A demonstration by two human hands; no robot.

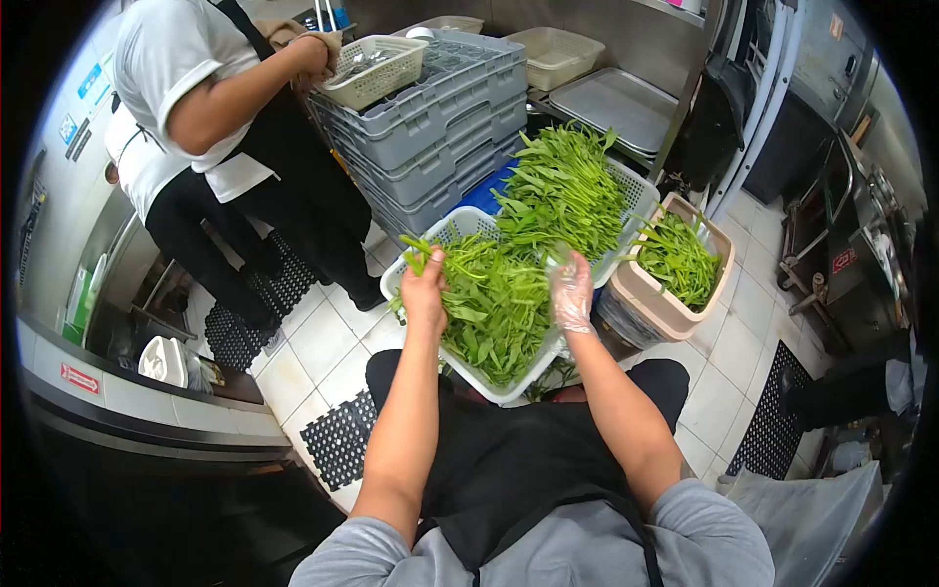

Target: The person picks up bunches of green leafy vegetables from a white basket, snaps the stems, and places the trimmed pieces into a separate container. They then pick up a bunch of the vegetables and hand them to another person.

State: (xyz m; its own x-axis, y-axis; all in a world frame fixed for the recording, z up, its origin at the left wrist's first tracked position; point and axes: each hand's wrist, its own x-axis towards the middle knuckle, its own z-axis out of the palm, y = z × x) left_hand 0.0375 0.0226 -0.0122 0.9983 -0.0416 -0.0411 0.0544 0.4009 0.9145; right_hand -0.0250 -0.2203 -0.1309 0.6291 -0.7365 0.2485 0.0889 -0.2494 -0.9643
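My left hand is bare and closed around a few stems of leafy greens, whose ends stick out above the thumb. In a clear plastic glove, my right hand pinches greens at the right side of the pile; its fingertips are slightly blurred. Between and below both hands lies a loose heap of leafy greens in a white plastic basket before my knees. Just behind it, a large bundle of long-stemmed greens rests in another white basket, stems lying side by side.
To the right, a beige bin holds more cut green stems. Stacked grey dish racks stand behind, with a small basket of utensils on top. At left, a co-worker in a black apron stands close; another person bends behind.
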